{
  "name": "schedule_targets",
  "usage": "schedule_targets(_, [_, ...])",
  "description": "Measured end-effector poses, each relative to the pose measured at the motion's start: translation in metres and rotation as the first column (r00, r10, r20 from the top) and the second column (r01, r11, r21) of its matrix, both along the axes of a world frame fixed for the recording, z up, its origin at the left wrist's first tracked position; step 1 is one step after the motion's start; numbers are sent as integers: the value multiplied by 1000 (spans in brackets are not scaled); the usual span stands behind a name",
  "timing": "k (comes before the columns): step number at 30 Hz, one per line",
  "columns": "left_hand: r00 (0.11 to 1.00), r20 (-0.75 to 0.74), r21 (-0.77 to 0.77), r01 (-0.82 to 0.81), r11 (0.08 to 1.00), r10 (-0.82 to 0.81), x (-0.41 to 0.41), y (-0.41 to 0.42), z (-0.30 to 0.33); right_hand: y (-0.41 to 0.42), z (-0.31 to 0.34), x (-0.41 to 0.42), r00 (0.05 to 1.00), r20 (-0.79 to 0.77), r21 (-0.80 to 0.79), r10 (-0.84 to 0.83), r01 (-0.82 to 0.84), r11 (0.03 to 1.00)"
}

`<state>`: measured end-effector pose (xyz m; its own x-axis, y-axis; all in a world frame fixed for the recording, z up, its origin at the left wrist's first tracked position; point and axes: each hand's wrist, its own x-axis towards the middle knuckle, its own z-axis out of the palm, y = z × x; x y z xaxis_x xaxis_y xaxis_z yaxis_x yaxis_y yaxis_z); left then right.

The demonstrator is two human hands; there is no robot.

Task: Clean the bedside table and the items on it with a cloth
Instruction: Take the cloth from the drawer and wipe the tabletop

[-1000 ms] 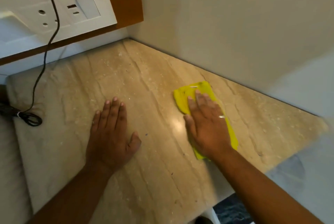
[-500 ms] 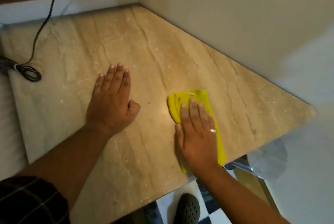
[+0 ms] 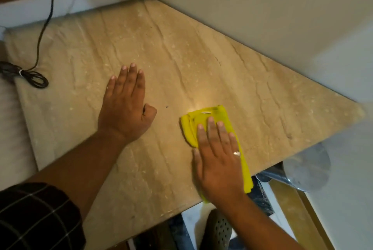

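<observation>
The bedside table [image 3: 201,51] has a beige marble top set into a wall corner. A folded yellow cloth [image 3: 210,120] lies near the table's front edge. My right hand [image 3: 218,158] presses flat on the cloth, fingers spread over it, covering its near half. My left hand [image 3: 127,108] rests palm down on the bare marble to the left of the cloth, fingers together, thumb tucked, holding nothing.
A black cable [image 3: 46,17] drops from the wall and ends in a tied coil [image 3: 34,79] at the table's left edge. Walls close the back and right sides. Below the front edge are a dark shoe [image 3: 218,229] and a shiny metal object [image 3: 302,169].
My right hand has dragged the cloth back toward the front edge. The view has tilted down, so the wall sockets are out of sight. My left hand stays planted.
</observation>
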<state>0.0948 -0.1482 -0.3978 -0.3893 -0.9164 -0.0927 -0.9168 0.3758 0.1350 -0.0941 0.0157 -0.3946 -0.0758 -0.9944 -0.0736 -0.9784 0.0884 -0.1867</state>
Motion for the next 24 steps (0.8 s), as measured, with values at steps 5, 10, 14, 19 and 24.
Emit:
schedule_targets(5, [1000,-2,6,-10,1000,10,0,-3,-3,-62,-6,-32,869,-29,9,-494,495,869])
schedule_targets(10, [1000,-12,15,-11,1000,11,-4,2,2,-73,-8,57,935,33,-19,-352,353,935])
schedule_targets(14, [1000,10,29,1,1000,-1,-2,1,5,-24,-3,23,996,51,9,-66,66,998])
schedule_targets(19, [1000,14,28,15,999,-16,3,-2,1,-64,0,-34,981,-38,26,-188,189,982])
schedule_targets(24, [1000,24,46,14,999,-15,-4,-2,1,-146,-7,-23,925,-39,14,-378,379,925])
